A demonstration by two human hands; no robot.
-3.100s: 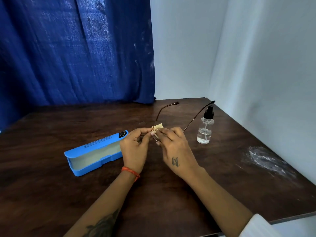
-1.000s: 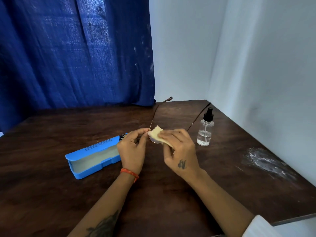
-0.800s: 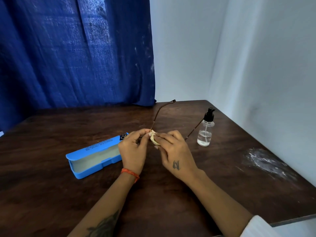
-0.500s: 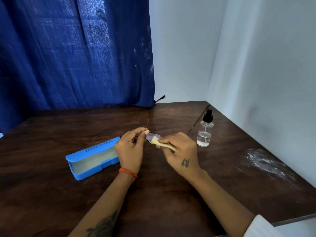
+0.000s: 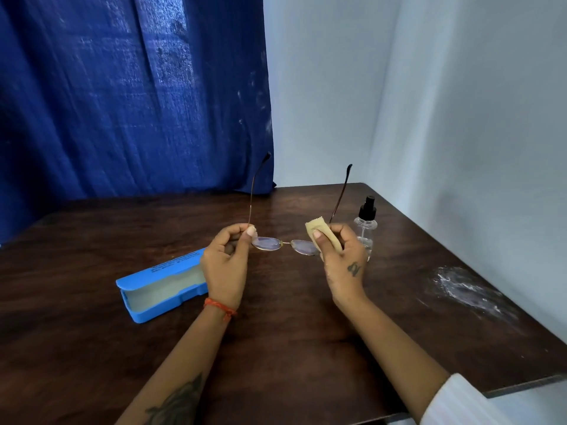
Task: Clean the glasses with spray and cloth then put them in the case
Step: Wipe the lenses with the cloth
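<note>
Swung the glasses [image 5: 271,243] round, lenses facing back now, temples pointing up. Open blue case [image 5: 159,286] sitting on the surface [image 5: 92,348] far left, left hand [image 5: 225,268] pinching the hinge, right hand [image 5: 343,262] pressing cloth [image 5: 320,233] onto a lens, partly blocking spray bottle [image 5: 365,222].

Glasses [image 5: 270,243]: thin metal wire frame, glossy clear lenses. Cloth [image 5: 322,236]: tan, matt, pinked edge. Case [image 5: 159,286]: blue smooth plastic, pale matt lining. Spray bottle [image 5: 365,228]: clear plastic, black cap. Table [image 5: 291,348]: dark wood, slight sheen. Curtain [image 5: 122,87]: coarse blue weave.
</note>
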